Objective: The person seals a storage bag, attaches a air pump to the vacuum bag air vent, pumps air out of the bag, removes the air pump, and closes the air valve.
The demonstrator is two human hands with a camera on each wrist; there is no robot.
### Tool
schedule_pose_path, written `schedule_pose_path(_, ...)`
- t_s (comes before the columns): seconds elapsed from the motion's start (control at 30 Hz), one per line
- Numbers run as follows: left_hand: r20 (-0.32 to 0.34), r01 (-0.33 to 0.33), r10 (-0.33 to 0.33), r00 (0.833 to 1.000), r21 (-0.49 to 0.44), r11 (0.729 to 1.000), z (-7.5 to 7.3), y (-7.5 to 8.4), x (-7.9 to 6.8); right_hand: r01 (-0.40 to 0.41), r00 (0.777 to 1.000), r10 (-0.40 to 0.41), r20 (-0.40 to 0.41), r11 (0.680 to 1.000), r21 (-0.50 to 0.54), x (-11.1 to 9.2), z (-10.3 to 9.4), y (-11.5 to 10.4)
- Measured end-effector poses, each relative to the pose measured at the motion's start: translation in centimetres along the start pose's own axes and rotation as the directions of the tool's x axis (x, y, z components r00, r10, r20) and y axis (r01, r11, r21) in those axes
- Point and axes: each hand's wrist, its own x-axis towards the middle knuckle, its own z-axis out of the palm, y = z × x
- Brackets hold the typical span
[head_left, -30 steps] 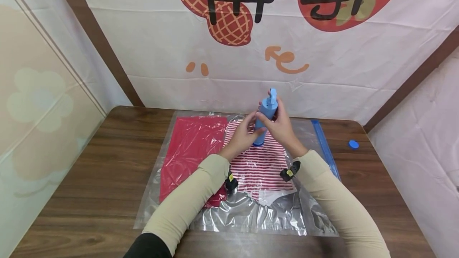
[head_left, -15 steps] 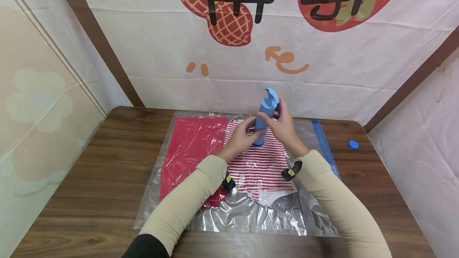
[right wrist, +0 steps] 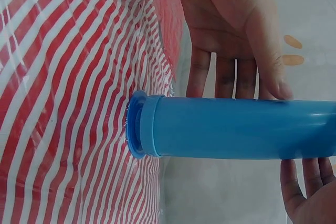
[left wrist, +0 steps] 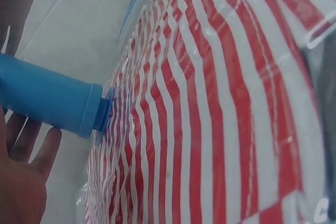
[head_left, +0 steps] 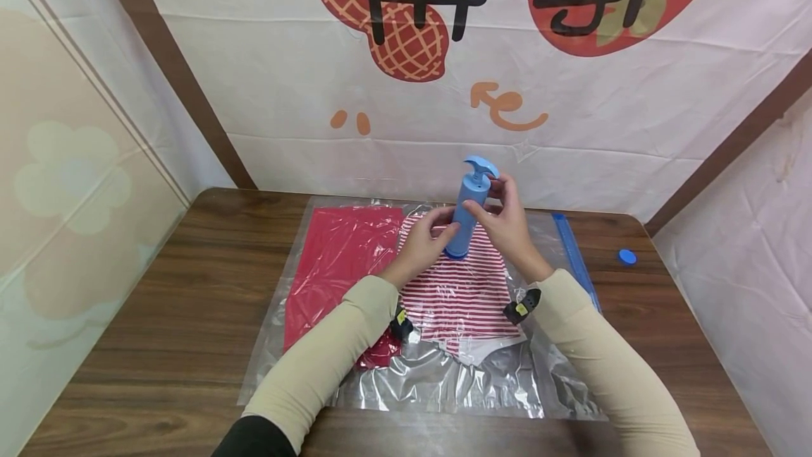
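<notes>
A light-blue hand pump (head_left: 473, 196) stands slightly tilted on a clear plastic bag (head_left: 438, 393), with its lower end on a blue valve ring (right wrist: 136, 124). Low on the pump barrel, my left hand (head_left: 420, 244) holds it loosely, its thumb against the near side and its fingers behind. Higher up, my right hand (head_left: 509, 228) grips the barrel between thumb and fingers. The pump's curved handle (head_left: 482, 166) points left. Inside the bag lie a red garment (head_left: 345, 252) and a red-and-white striped garment (head_left: 457, 309). Parts of the fingers are hidden behind the barrel.
A blue round cap (head_left: 626, 257) lies on the wooden table (head_left: 152, 344), right of the bag. The bag's blue seal strip (head_left: 574, 249) runs along its right side. A printed cloth wall (head_left: 406, 161) stands directly behind the table.
The pump's handle has turned from facing me to pointing left. My right hand has shifted slightly right around the barrel; my left thumb has drawn back toward the barrel's left edge.
</notes>
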Motion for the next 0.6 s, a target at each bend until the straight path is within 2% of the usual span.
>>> schedule_pose_path(0.37, -0.040, 0.015, -0.015, 0.999, 0.002, 1.000, 0.4, 0.1, 0.2, 0.006, 1.000, -0.006, 0.018, 1.000, 0.011, -0.2, 0.1, 0.1)
schedule_pose_path(0.6, -0.032, 0.003, -0.003, 0.999, -0.005, 1.000, 0.9, 0.2, 0.5, 0.001, 1.000, -0.002, 0.021, 0.999, 0.039, 0.7, 0.5, 3.9)
